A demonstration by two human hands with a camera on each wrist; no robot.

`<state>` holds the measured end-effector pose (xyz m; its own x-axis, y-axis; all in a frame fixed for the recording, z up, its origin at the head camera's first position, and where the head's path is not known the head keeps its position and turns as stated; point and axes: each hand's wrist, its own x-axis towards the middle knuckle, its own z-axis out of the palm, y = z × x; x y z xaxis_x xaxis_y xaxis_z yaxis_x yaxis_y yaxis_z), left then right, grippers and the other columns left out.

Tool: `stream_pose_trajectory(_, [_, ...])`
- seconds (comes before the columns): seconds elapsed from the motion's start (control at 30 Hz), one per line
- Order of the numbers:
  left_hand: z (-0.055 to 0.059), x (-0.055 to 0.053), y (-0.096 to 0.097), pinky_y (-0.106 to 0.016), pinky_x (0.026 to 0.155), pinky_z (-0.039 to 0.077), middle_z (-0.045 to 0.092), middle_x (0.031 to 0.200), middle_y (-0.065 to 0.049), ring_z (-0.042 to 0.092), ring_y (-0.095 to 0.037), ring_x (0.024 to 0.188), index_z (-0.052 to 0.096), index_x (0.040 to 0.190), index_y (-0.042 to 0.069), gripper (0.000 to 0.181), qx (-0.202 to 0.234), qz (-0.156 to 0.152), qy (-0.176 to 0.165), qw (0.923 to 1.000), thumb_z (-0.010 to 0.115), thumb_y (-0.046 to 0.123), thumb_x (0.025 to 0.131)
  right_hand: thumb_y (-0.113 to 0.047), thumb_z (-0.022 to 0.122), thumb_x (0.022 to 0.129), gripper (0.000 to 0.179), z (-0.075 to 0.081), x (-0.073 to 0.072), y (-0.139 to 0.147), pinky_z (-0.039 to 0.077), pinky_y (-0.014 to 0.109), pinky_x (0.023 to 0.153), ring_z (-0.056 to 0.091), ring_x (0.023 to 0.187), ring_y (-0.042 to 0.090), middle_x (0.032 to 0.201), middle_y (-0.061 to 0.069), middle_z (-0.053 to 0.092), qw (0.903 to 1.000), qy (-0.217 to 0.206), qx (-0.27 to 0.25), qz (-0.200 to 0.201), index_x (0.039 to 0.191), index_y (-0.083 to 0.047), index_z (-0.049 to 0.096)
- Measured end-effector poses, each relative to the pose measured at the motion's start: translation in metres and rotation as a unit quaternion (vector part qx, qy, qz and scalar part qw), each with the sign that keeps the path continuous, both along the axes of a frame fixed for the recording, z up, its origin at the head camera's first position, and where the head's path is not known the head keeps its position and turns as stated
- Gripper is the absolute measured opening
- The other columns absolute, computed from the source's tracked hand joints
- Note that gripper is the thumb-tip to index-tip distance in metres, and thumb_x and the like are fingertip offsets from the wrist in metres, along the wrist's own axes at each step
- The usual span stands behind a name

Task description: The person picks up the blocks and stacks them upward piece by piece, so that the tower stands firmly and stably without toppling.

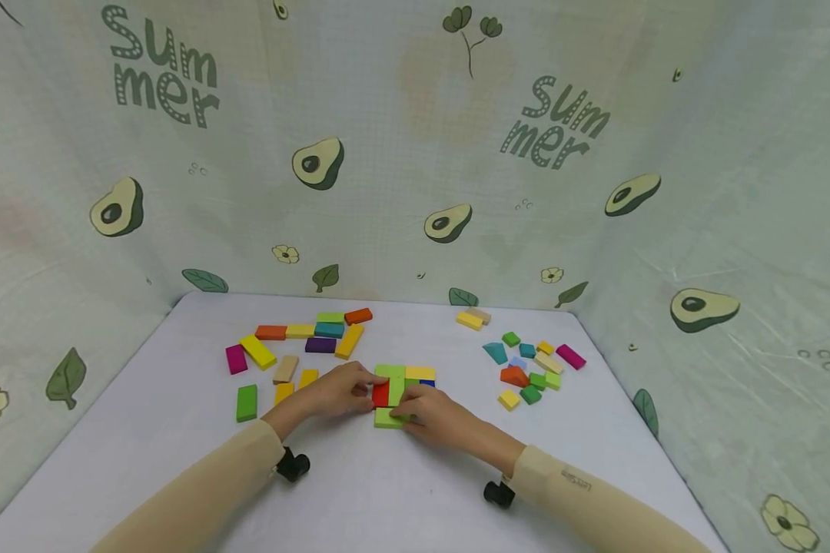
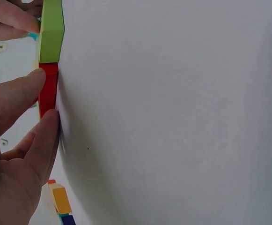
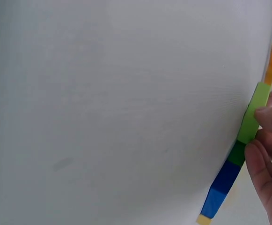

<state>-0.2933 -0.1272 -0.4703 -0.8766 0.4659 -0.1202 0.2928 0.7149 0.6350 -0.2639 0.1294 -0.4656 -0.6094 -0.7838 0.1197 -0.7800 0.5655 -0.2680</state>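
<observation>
My left hand [image 1: 342, 389] touches a red block [image 1: 380, 395] with its fingertips, one on top and one by its left end in the left wrist view. My right hand [image 1: 436, 415] grips a light green block [image 1: 386, 418] that lies just in front of the flat block assembly. In the right wrist view, its fingers pinch this light green block [image 3: 253, 115] at the top and end. Around the red block in the assembly are light green pieces [image 1: 390, 370], a yellow block [image 1: 420, 372] and a blue block [image 1: 426, 382], partly covered by my right hand.
Loose blocks lie at the left, among them a green block [image 1: 247, 403], a yellow block [image 1: 258, 351] and a purple block [image 1: 320, 345]. At the right are smaller pieces, including an orange-red block [image 1: 515, 375] and a magenta block [image 1: 571, 356]. A printed curtain [image 1: 387, 92] stands behind the table [image 1: 415, 499].
</observation>
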Motion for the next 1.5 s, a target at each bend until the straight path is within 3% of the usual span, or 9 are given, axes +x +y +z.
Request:
stream_pose_trajectory(0.23, [0.003,0.0,0.0,-0.039,0.096,0.056,0.061,0.113,0.001,0.059,-0.015,0.103,0.069,0.144,0.025,0.046,0.007,-0.002,-0.001,1.0,0.079,0.024,0.098,-0.013,0.083,0.094,0.027,0.002,0.0,-0.003,0.056,0.02,0.095,0.065,0.108,0.011,0.117,0.002,0.071,0.9999,-0.007,-0.005,-0.015,0.121,-0.011,0.081])
stream_pose_trajectory(0.77, [0.003,0.001,0.0,-0.037,0.094,0.056,0.061,0.112,0.001,0.059,-0.015,0.102,0.07,0.143,0.024,0.048,0.008,0.002,-0.003,1.0,0.081,0.026,0.097,-0.014,0.082,0.095,0.027,0.0,-0.003,-0.006,0.055,0.019,0.098,0.067,0.112,0.012,0.118,0.003,0.072,0.9996,-0.02,-0.019,-0.005,0.121,-0.01,0.081])
stream_pose_trajectory(1.13, [-0.003,-0.002,0.005,-0.031,0.089,0.056,0.061,0.108,0.002,0.057,-0.015,0.098,0.07,0.142,0.026,0.05,0.003,0.015,-0.006,0.9999,0.084,0.026,0.094,-0.013,0.081,0.096,0.025,0.001,-0.005,-0.001,0.055,0.017,0.095,0.067,0.107,0.01,0.116,0.001,0.071,0.9989,-0.036,-0.03,0.004,0.121,-0.011,0.081])
stream_pose_trajectory(1.33, [-0.002,-0.003,0.007,-0.032,0.088,0.056,0.061,0.109,0.002,0.057,-0.015,0.098,0.071,0.141,0.027,0.051,-0.004,0.014,-0.004,0.9999,0.085,0.028,0.093,-0.01,0.077,0.098,0.023,0.016,-0.018,0.019,0.059,0.027,0.086,0.066,0.096,0.014,0.112,0.003,0.072,0.9962,-0.058,-0.06,-0.027,0.122,-0.009,0.079])
stream_pose_trajectory(1.5, [0.0,-0.002,0.008,-0.033,0.09,0.056,0.061,0.11,0.003,0.058,-0.015,0.1,0.07,0.141,0.027,0.051,-0.002,0.022,-0.014,0.9997,0.086,0.028,0.092,-0.009,0.075,0.099,0.028,0.024,-0.043,0.047,0.062,0.035,0.087,0.067,0.099,0.019,0.116,0.007,0.073,0.9934,-0.046,-0.079,-0.069,0.127,-0.007,0.076])
